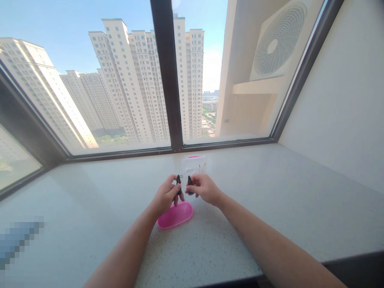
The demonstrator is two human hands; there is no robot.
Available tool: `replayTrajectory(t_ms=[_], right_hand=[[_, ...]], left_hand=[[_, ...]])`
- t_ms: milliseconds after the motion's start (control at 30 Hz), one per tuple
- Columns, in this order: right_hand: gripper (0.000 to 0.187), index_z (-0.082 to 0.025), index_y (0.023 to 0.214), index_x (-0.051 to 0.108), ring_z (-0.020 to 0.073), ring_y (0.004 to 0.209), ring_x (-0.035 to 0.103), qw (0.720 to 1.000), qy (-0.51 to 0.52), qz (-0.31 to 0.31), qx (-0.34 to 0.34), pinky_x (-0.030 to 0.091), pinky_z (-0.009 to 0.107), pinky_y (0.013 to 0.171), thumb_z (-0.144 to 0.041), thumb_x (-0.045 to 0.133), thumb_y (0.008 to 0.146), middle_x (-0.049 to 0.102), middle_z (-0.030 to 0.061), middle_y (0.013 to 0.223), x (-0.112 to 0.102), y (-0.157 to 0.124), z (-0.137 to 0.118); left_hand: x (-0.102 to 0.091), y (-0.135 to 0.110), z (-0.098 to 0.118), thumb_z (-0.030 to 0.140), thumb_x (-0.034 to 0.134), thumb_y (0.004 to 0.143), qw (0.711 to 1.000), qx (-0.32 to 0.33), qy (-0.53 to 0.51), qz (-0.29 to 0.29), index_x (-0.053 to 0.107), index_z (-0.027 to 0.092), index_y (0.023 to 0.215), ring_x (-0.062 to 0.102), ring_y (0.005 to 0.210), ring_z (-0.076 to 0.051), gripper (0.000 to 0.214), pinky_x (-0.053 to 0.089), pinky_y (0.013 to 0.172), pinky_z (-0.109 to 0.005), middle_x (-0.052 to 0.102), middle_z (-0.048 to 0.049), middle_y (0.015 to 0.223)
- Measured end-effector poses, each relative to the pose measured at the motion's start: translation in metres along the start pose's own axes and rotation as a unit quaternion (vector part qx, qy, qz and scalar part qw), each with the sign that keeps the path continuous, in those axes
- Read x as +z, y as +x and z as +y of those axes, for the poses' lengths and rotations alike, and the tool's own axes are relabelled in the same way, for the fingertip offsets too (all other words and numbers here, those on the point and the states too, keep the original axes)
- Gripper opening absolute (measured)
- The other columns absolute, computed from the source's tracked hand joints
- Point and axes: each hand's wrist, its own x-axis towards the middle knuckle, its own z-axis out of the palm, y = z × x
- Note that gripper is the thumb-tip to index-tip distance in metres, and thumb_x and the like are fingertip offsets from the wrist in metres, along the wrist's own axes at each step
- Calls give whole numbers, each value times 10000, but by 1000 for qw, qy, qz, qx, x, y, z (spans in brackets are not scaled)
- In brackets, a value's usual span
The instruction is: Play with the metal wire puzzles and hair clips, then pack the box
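Note:
My left hand (169, 194) pinches a slim black hair clip (179, 185), held upright between thumb and fingers. Another black hair clip (189, 185), of similar size, is pinched in my right hand (204, 188). The two clips are a small gap apart, side by side. Near the top of the left clip shows a small dark loop (181, 176); whether it is joined to the clip I cannot tell. Below my left hand sits an oval pink tray (177, 218), its left end partly hidden by my wrist.
Behind the hands, a clear plastic pouch (193, 162) with a pink strip lies on the speckled pale sill (120, 192). Dark window frames (177, 149) run along the back, and a white wall (339, 132) bounds the right. A blurred bluish patch (18, 242) is at lower left.

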Motion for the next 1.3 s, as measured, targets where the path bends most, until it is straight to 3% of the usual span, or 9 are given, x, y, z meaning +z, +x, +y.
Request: replayTrajectory(t_ms=[1067, 1300], right_hand=[[120, -137, 672, 586, 129, 526, 598, 998, 26, 34, 44, 346, 168, 384, -224, 654, 626, 639, 26, 579, 9, 1, -3], [190, -137, 763, 608, 146, 596, 619, 1000, -2, 27, 7, 396, 177, 407, -292, 661, 667, 656, 34, 655, 8, 0, 2]], left_hand=[[3, -1, 3, 361, 468, 847, 1000, -8, -7, -21, 432, 187, 906, 452, 321, -58, 188, 216, 346, -144, 621, 18, 551], [2, 1, 1, 391, 480, 842, 1000, 3, -12, 1, 433, 188, 907, 549, 425, -101, 218, 370, 433, -190, 634, 9, 575]])
